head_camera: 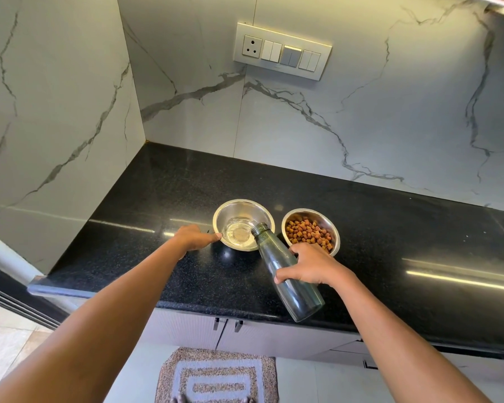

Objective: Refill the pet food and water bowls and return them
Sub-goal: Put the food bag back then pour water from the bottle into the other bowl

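Observation:
Two steel bowls stand side by side on the black granite counter point(186, 184). The left bowl point(239, 209) holds a little clear water. The right bowl point(333, 231) is full of brown kibble point(306, 231). My right hand point(309, 266) grips a dark green glass bottle point(285, 277), tilted with its open mouth over the water bowl's right rim. My left hand point(194, 237) rests on the counter with its fingertips touching the water bowl's left side.
Marble walls close the corner at the left and back, with a switch panel point(282, 50) on the back wall. Cabinet doors with handles point(226, 324) sit under the counter edge. A patterned mat point(218, 376) lies on the floor below.

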Tool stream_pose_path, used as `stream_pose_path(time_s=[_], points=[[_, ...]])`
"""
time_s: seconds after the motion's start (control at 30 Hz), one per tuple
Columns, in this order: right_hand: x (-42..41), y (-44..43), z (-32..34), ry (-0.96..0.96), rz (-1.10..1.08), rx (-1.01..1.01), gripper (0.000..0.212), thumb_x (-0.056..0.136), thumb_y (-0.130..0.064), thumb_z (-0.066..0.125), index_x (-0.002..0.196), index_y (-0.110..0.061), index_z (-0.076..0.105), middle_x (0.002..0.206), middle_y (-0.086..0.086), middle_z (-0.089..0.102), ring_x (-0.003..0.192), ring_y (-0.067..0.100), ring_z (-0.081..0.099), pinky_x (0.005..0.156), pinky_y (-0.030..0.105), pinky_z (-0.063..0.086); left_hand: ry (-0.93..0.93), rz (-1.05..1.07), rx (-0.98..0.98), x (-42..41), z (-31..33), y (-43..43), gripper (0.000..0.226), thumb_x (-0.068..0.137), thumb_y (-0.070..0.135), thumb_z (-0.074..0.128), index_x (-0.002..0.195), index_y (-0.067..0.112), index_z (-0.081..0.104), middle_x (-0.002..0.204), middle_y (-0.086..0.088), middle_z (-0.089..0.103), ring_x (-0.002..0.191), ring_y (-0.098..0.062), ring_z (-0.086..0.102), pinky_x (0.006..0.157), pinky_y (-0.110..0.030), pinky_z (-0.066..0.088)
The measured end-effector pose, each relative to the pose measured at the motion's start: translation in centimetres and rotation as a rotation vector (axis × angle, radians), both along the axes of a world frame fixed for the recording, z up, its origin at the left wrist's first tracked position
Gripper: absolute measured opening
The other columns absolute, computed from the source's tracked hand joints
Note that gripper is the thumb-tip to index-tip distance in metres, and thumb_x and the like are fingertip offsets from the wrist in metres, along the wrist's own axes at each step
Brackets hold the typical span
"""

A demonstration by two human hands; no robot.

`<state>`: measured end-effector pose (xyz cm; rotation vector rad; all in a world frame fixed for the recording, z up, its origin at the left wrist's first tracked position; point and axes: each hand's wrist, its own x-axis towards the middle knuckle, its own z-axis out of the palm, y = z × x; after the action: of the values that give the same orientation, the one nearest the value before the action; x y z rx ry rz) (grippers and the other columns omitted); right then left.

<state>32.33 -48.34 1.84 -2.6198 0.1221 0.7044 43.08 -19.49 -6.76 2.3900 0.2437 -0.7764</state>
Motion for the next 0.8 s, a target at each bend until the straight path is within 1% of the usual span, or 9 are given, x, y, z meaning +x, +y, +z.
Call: stream_pose_path(time_s=[0.17, 0.3, 0.4, 0.57, 0.63, 0.73, 0.8], points=[[0.26, 0.07, 0.05, 0.004, 0.013, 0.001, 0.06, 0.052, -0.065, 0.082, 0.096, -0.025, 0.071, 0.095, -0.003, 0.073, 0.089, 0.016, 0.07, 0.082, 0.043, 0.064, 0.0, -0.021, 0.011, 0.0, -0.19, 0.13, 0.098, 0.079, 0.074, 0.062, 0.144, 0.002, 0.047, 0.155, -0.019, 0.042, 0.14, -0.037, 0.042, 0.111, -0.048, 0.04], [0.52, 0.19, 0.09, 0.013, 0.022, 0.003, 0.059, 0.053, -0.065, 0.082, 0.094, -0.024, 0.07, 0.094, -0.002, 0.073, 0.088, 0.017, 0.071, 0.08, 0.042, 0.064, 0.007, -0.006, -0.013, 0.09, -0.47, 0.5, 0.1, 0.076, 0.075, 0.064, 0.143, 0.002, 0.048, 0.154, -0.019, 0.043, 0.14, -0.038, 0.043, 0.111, -0.049, 0.041], [0.77, 0.2, 0.09, 0.016, 0.021, 0.002, 0.06, 0.052, -0.066, 0.081, 0.093, -0.024, 0.07, 0.094, -0.001, 0.074, 0.087, 0.018, 0.071, 0.079, 0.042, 0.065, 0.006, -0.001, -0.032, 0.03, -0.49, 0.43, 0.098, 0.078, 0.072, 0.065, 0.144, 0.003, 0.047, 0.156, -0.018, 0.041, 0.141, -0.037, 0.042, 0.112, -0.048, 0.039], [0.97, 0.12, 0.09, 0.02, 0.017, 0.001, 0.058, 0.054, -0.066, 0.082, 0.092, -0.024, 0.07, 0.092, 0.0, 0.073, 0.085, 0.018, 0.071, 0.073, 0.037, 0.063, -0.008, 0.002, -0.042, 0.04, -0.55, 0.22, 0.092, 0.081, 0.068, 0.065, 0.145, 0.004, 0.047, 0.156, -0.016, 0.042, 0.14, -0.036, 0.042, 0.11, -0.047, 0.039], [1.0, 0.05, 0.11, 0.029, 0.015, 0.0, 0.058, 0.054, -0.065, 0.082, 0.092, -0.023, 0.069, 0.093, 0.0, 0.073, 0.085, 0.018, 0.071, 0.073, 0.036, 0.063, -0.013, 0.0, -0.041, 0.03, -0.58, 0.17, 0.092, 0.081, 0.068, 0.065, 0.145, 0.004, 0.047, 0.157, -0.016, 0.041, 0.142, -0.035, 0.041, 0.112, -0.047, 0.038], [0.96, -0.05, 0.21, 0.045, 0.002, 0.0, 0.058, 0.054, -0.064, 0.083, 0.095, -0.024, 0.071, 0.095, -0.001, 0.074, 0.087, 0.017, 0.072, 0.076, 0.04, 0.066, -0.018, 0.007, -0.052, -0.06, -0.45, 0.11, 0.091, 0.082, 0.066, 0.065, 0.146, 0.004, 0.045, 0.157, -0.016, 0.04, 0.142, -0.035, 0.04, 0.113, -0.046, 0.037], [0.88, -0.11, 0.27, 0.051, -0.008, 0.001, 0.059, 0.054, -0.063, 0.082, 0.097, -0.024, 0.071, 0.096, -0.001, 0.074, 0.087, 0.017, 0.072, 0.075, 0.041, 0.066, -0.014, 0.014, -0.062, -0.04, -0.51, 0.14, 0.091, 0.082, 0.065, 0.066, 0.146, 0.003, 0.046, 0.156, -0.017, 0.041, 0.142, -0.035, 0.041, 0.112, -0.046, 0.038]])
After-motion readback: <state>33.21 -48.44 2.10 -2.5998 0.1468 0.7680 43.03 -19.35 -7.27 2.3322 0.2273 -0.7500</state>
